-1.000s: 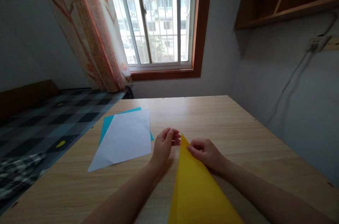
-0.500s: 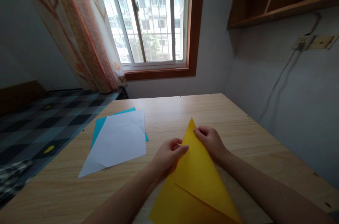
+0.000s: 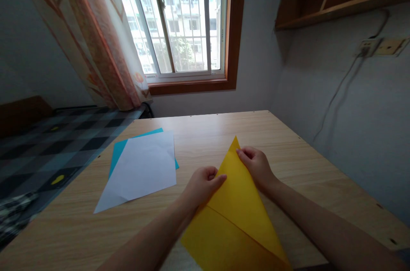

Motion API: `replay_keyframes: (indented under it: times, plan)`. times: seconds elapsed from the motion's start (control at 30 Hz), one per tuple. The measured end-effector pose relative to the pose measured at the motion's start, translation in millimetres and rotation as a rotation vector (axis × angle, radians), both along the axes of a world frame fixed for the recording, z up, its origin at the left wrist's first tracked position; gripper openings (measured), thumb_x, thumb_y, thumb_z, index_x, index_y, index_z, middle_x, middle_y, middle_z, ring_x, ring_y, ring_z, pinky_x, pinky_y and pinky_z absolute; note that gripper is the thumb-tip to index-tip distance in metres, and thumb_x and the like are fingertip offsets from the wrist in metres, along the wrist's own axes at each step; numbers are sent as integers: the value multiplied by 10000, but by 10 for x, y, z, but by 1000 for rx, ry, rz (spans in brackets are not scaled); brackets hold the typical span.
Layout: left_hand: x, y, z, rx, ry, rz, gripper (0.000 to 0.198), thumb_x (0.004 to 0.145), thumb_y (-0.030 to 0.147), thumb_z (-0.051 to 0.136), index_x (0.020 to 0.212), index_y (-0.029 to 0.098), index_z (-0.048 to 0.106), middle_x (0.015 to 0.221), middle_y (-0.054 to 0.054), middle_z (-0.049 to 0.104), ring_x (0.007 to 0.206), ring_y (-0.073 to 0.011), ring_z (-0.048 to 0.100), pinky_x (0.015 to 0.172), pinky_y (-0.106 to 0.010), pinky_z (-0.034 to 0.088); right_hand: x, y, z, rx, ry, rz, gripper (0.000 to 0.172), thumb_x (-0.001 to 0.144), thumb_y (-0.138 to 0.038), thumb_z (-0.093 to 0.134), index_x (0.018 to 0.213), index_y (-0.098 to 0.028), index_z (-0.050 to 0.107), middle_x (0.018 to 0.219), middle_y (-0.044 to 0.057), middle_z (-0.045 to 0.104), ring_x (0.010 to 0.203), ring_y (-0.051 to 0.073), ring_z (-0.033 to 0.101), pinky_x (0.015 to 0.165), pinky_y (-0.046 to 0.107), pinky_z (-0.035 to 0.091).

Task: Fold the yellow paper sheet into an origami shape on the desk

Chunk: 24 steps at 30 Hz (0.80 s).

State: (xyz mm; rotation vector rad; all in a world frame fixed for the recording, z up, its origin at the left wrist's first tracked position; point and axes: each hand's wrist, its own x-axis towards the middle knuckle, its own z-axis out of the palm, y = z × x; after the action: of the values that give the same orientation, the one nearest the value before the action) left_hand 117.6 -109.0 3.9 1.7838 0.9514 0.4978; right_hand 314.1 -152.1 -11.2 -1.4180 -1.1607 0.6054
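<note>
One yellow sheet (image 3: 240, 196), over counter (image 3: 205, 134): folded to point, flap overlapped, apparently unfixed. Left hand (image 3: 203, 183) pinching left edge; right hand (image 3: 256, 164), right edge near tip. White sheet (image 3: 141, 164) atop blue sheet (image 3: 118, 151), unheld.

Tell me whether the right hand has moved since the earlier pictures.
Yes: since the first picture, the right hand has moved forward and rightward, nearer the table's far right corner.
</note>
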Motion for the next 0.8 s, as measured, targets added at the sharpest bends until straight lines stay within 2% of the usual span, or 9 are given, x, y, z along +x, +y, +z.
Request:
replay_keyframes:
  times: [0.17,0.47,0.8]
  plan:
    - [-4,-1,58,67,65,-9,361,746,472,563,566,176,461,545,40,420,518,-100,379,469,-225,228,-1,-1,-4,-16,164,41,358,827,-518,597,722,-179,642,677,18,629,585,164,541,504,253,389]
    - [-11,2,74,37,62,-26,364,741,478,562,565,176,462,546,43,416,521,-100,374,475,-229,235,-4,26,-25,-1,321,88,333,803,-513,645,782,-183,687,672,7,649,565,157,550,508,256,421]
    - [-19,-40,119,-32,-10,-16,350,746,481,564,619,155,561,581,19,509,535,-110,437,490,-227,292,0,29,-13,34,437,73,330,766,-517,689,832,-193,695,708,20,679,593,174,585,539,272,455]
